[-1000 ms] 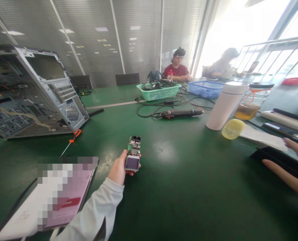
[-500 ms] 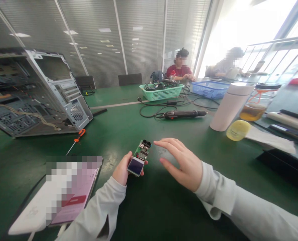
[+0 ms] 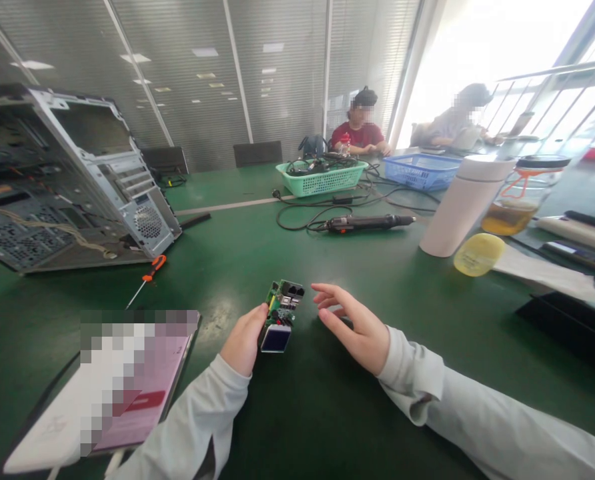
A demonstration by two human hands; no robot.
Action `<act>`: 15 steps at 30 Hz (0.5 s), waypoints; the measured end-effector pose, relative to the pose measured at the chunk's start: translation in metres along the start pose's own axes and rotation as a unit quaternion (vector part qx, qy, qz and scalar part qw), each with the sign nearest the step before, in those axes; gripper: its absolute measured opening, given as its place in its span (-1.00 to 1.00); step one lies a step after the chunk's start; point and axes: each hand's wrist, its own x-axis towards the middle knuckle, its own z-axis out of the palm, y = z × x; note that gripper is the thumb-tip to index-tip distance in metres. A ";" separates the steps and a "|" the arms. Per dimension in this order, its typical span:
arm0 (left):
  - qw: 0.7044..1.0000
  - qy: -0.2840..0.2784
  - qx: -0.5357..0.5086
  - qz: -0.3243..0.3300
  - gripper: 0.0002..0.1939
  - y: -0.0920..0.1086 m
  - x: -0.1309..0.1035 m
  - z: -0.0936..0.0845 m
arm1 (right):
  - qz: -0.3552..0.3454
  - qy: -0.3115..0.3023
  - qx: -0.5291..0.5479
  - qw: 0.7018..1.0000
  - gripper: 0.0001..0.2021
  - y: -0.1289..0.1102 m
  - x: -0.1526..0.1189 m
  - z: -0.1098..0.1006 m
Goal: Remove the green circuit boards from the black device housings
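A small green circuit board (image 3: 282, 310) with black sockets at its top end and a small dark screen in a pale frame at its lower end is tilted above the green table. My left hand (image 3: 245, 340) grips it by its left edge, the thumb on top and the other fingers hidden behind it. My right hand (image 3: 355, 327) is just to the right of the board, its fingers apart and slightly curled, holding nothing and not touching the board.
An open metal computer case (image 3: 77, 180) stands at the left, an orange-handled screwdriver (image 3: 154, 268) beside it. Nearer lies a phone (image 3: 142, 400). Beyond the board are a corded electric screwdriver (image 3: 367, 223), a green basket (image 3: 322, 181) and a pink bottle (image 3: 462, 207). Two people sit behind.
The board has turned in my left hand, showing more of its sockets. My right hand has shifted slightly left and drawn its fingers in a little. The view has tilted slightly.
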 end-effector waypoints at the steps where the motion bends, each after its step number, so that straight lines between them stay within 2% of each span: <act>1: 1.000 -0.005 0.012 0.006 -0.42 0.001 -0.001 0.000 | -0.008 0.001 0.000 1.000 -0.62 0.000 -0.001 0.001; 4: 0.996 0.000 0.082 0.044 -0.47 0.003 -0.005 0.001 | -0.035 0.006 -0.009 0.999 -0.63 -0.001 -0.003 0.000; 6: 0.983 0.012 0.160 0.093 -0.51 0.004 -0.008 0.001 | -0.049 0.005 -0.016 0.999 -0.61 -0.002 -0.004 -0.002; 11: 0.914 -0.007 0.318 0.252 -0.60 0.009 -0.015 -0.002 | -0.089 -0.018 -0.045 0.995 -0.56 -0.007 -0.003 -0.005; 13: 0.902 0.001 0.335 0.272 -0.64 0.011 -0.017 -0.003 | -0.090 -0.030 -0.065 0.993 -0.57 -0.009 -0.003 -0.006; 15: 0.904 0.024 0.332 0.267 -0.65 0.012 -0.018 -0.003 | -0.081 -0.037 -0.081 0.993 -0.58 -0.011 -0.003 -0.007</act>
